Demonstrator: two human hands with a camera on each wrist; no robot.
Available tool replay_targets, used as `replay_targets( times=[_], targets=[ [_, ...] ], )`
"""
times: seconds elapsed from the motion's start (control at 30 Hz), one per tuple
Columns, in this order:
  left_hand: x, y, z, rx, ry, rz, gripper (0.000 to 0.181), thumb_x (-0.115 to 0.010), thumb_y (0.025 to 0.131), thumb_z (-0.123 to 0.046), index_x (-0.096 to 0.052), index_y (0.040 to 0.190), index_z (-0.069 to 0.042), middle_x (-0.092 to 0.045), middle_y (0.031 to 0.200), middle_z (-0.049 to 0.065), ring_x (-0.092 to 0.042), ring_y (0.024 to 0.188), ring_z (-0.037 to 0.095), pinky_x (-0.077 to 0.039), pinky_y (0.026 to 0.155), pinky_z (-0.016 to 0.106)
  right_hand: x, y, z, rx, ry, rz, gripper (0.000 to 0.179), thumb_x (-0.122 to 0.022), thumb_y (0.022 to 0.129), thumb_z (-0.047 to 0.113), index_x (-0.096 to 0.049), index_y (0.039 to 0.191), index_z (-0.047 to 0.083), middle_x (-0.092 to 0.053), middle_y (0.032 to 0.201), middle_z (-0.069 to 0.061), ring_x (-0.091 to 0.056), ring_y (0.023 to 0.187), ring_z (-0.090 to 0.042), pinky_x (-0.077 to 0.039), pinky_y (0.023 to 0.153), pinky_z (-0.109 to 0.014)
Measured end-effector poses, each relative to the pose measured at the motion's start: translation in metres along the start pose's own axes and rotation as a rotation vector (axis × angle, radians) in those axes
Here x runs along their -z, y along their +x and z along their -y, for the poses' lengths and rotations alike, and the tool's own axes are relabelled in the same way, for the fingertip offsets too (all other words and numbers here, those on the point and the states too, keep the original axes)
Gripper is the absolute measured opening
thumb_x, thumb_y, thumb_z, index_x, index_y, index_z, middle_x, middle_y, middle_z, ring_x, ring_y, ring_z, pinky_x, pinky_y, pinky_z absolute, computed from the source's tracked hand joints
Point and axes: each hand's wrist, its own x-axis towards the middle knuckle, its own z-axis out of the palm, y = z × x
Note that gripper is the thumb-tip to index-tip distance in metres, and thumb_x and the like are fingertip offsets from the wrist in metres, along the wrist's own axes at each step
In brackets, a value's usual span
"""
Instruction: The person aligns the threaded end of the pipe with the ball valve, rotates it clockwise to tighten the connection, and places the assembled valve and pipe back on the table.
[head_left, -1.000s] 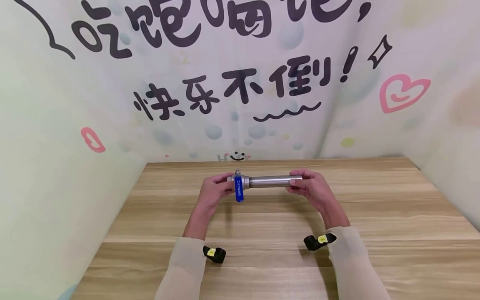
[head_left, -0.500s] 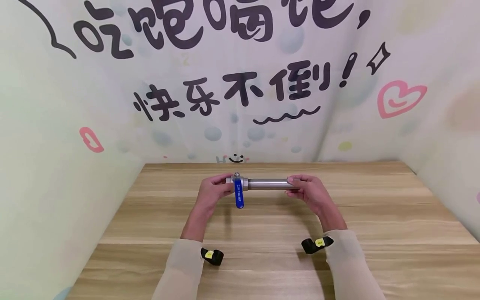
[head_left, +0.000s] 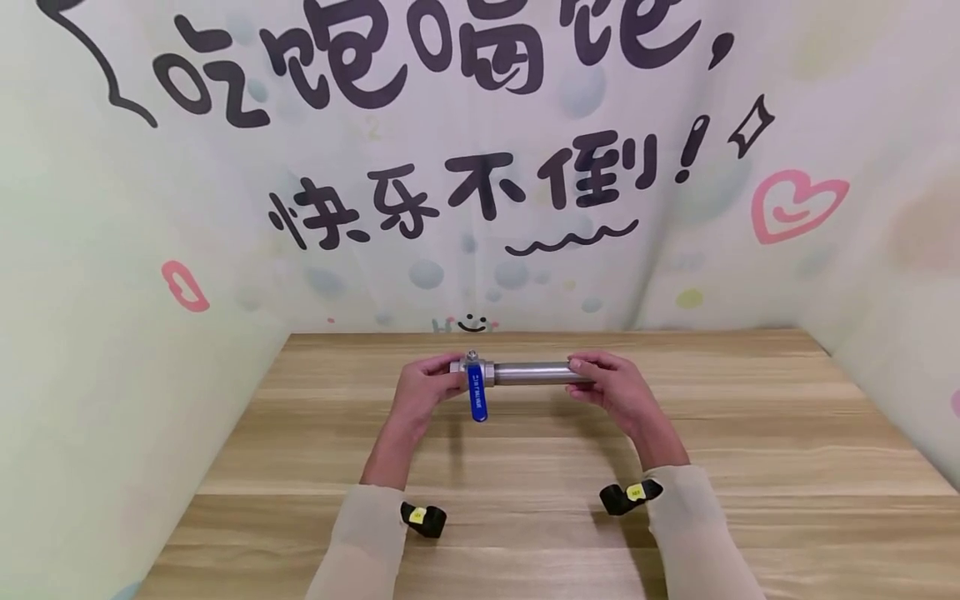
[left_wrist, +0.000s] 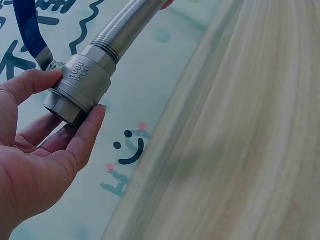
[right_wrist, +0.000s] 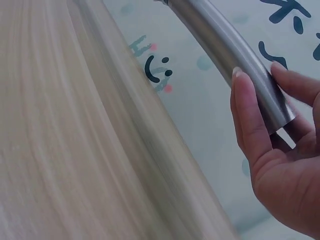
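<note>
My left hand (head_left: 420,392) grips a metal ball valve (left_wrist: 84,80) with thumb and fingers around its body, above the table. The valve's blue lever handle (head_left: 478,396) points toward me in the head view. A straight steel pipe (head_left: 528,373) runs level to the right from the valve. In the left wrist view, a few threads show where it enters the valve. My right hand (head_left: 618,393) holds the pipe's far end between thumb and fingers. That open end peeks out among the fingers in the right wrist view.
Beneath the hands lies a wood-grain table (head_left: 517,492), with its back edge against a printed white wall cloth (head_left: 480,275). More cloth stands along the left and right sides. A black wrist camera (head_left: 426,519) sits on each sleeve.
My right hand has shifted slightly left along the pipe, its thumb now farther over the pipe. The left hand keeps its grip on the valve. The head view has tilted slightly upward.
</note>
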Motion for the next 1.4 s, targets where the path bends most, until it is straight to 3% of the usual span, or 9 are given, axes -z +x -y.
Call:
replay_targets(
  times=[0.2, 0.47, 0.67, 0.87, 1.4],
  targets=[
    [0.0026, -0.0003, -0.0006, -0.001, -0.004, -0.005, 0.038, -0.073, 0.079, 0.004, -0.068, 0.116, 0.002, -0.067, 0.115, 0.019, -0.069, 0.09, 0.02, -0.058, 0.086, 0.034, 0.0014, -0.0025, 0.0032, 0.033, 0.051, 0.099, 0.051, -0.051, 0.087, -0.015, -0.037, 0.136, -0.016, -0.049, 0.115, -0.016, -0.07, 0.084, -0.02, -0.059, 0.08, -0.028],
    [0.0057, -0.0017, -0.0028, 0.011, -0.004, 0.005, 0.038, -0.072, 0.08, 0.003, -0.068, 0.117, 0.002, -0.064, 0.12, 0.022, -0.069, 0.091, 0.02, -0.058, 0.086, 0.032, 0.0038, -0.0046, 0.0021, 0.029, 0.115, 0.141, 0.028, -0.055, 0.091, -0.009, -0.057, 0.118, -0.002, -0.05, 0.111, -0.016, -0.07, 0.081, -0.021, -0.059, 0.077, -0.027],
    [0.0068, -0.0031, -0.0027, 0.006, 0.011, 0.015, 0.039, -0.072, 0.08, 0.003, -0.067, 0.118, 0.002, -0.064, 0.121, 0.022, -0.069, 0.092, 0.02, -0.057, 0.088, 0.035, 0.0025, -0.0056, 0.001, 0.028, 0.092, 0.116, 0.031, -0.057, 0.093, -0.002, -0.051, 0.123, -0.009, -0.057, 0.104, -0.014, -0.07, 0.078, -0.019, -0.06, 0.075, -0.027],
    [0.0077, -0.0028, -0.0053, -0.005, 0.018, 0.024, 0.039, -0.072, 0.08, 0.002, -0.067, 0.119, 0.0, -0.065, 0.121, 0.02, -0.068, 0.094, 0.021, -0.057, 0.089, 0.034, 0.0013, -0.0023, 0.001, 0.025, 0.024, 0.076, 0.023, -0.063, 0.095, 0.012, -0.058, 0.113, -0.002, -0.061, 0.1, -0.013, -0.07, 0.079, -0.018, -0.06, 0.076, -0.028],
    [0.0088, -0.0001, -0.0036, -0.019, -0.016, 0.042, 0.037, -0.072, 0.081, 0.001, -0.067, 0.118, 0.002, -0.065, 0.121, 0.019, -0.069, 0.095, 0.021, -0.057, 0.087, 0.034, -0.0032, 0.0002, 0.0036, 0.01, -0.066, -0.029, 0.043, -0.062, 0.096, 0.024, -0.053, 0.12, -0.011, -0.063, 0.096, -0.015, -0.07, 0.073, -0.016, -0.06, 0.072, -0.027]
  ],
)
